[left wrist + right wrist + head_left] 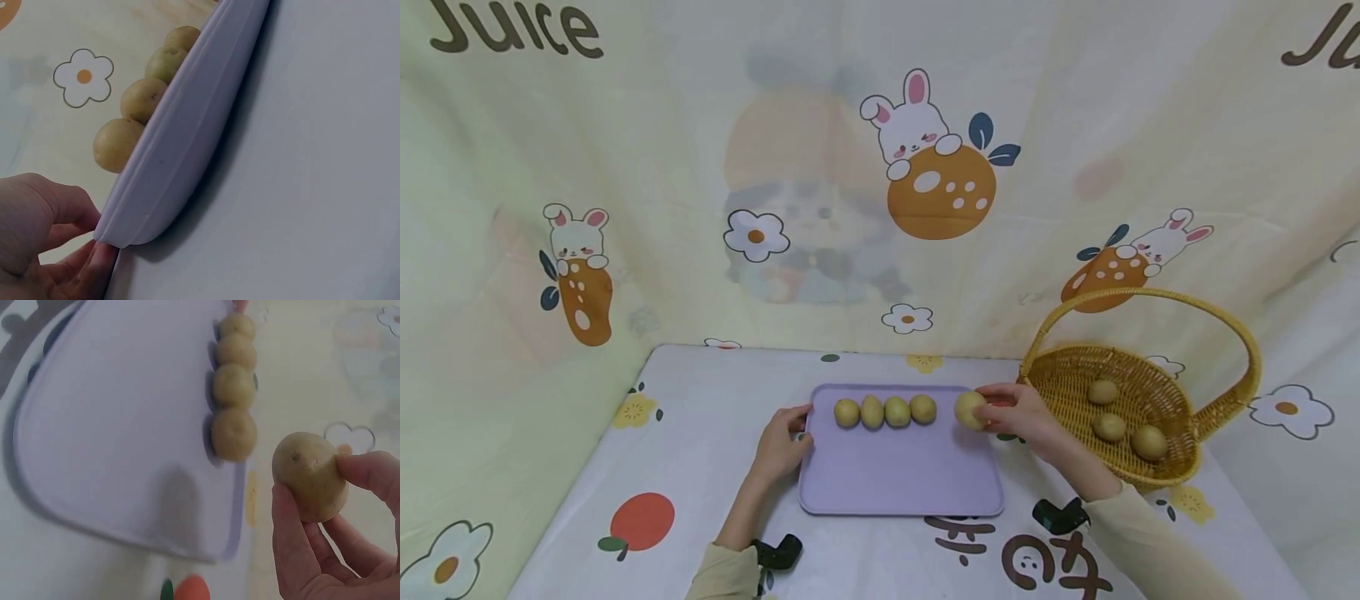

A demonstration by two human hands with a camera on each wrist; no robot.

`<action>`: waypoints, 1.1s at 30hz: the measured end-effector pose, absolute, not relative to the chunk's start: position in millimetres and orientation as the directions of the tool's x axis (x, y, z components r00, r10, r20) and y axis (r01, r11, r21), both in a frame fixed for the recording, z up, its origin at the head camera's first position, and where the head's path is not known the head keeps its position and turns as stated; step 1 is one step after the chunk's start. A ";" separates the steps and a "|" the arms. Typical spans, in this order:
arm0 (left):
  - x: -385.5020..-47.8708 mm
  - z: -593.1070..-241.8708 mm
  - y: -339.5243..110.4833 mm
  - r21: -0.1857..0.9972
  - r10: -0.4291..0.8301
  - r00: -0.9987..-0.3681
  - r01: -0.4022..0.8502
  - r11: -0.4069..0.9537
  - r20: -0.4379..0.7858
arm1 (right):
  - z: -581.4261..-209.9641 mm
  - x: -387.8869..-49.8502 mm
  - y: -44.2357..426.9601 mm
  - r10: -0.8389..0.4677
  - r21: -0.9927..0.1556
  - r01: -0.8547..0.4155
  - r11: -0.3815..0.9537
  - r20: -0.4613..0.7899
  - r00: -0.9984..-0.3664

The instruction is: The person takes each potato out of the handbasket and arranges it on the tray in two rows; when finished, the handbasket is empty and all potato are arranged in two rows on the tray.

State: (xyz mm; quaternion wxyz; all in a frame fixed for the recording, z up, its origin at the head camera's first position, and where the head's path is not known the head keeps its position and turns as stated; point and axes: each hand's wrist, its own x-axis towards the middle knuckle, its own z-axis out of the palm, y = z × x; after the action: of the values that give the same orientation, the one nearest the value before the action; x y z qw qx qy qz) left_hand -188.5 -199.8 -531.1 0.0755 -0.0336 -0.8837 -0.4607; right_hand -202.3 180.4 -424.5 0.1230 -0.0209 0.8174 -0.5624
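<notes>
Above the far right corner of a lilac tray [901,479], the right hand [1018,418] holds a round potato [970,411], thumb on one side and fingers [290,534] on the other; the potato is raised clear of the tray, and a shadow falls on the surface below it. The left hand [781,446] pinches the tray's left edge, its thumb and fingers gripping the rim near the far corner. Along the tray's far side lies a row of four potatoes [897,412], close together in a line, the rightmost well apart from the held one.

To the right of the tray stands a wicker basket [1063,379] with a tall arched handle [1232,325]; three more potatoes [1108,427] lie inside it. Tray and basket rest on a table [722,450] covered in a white cloth printed with fruit, flowers and lettering. Behind hangs a pale curtain [685,150] with rabbits and flowers printed on it.
</notes>
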 end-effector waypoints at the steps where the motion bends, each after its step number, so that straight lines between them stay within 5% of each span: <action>1: -188.4 -531.1 -199.9 0.808 -0.010 -0.986 0.130 0.575 0.166 | -426.7 -202.7 176.9 -0.175 -0.926 0.100 0.365 -0.174 -0.969; 14: -189.5 -531.8 -200.9 0.805 -0.016 -0.987 0.123 0.580 0.162 | -458.1 -205.3 127.1 -0.190 -0.971 0.127 0.203 -0.166 -0.968; 33: -189.6 -532.1 -200.0 0.808 -0.014 -0.985 0.131 0.575 0.169 | -473.2 -188.9 65.6 -0.253 -0.973 0.137 0.185 -0.182 -0.950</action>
State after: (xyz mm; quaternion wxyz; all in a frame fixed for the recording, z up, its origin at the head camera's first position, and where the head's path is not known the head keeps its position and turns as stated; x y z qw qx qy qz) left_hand -189.6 -200.0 -532.1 0.0788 -0.0329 -0.8838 -0.4599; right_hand -188.9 65.6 -473.2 0.1532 -0.0384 0.7545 -0.6370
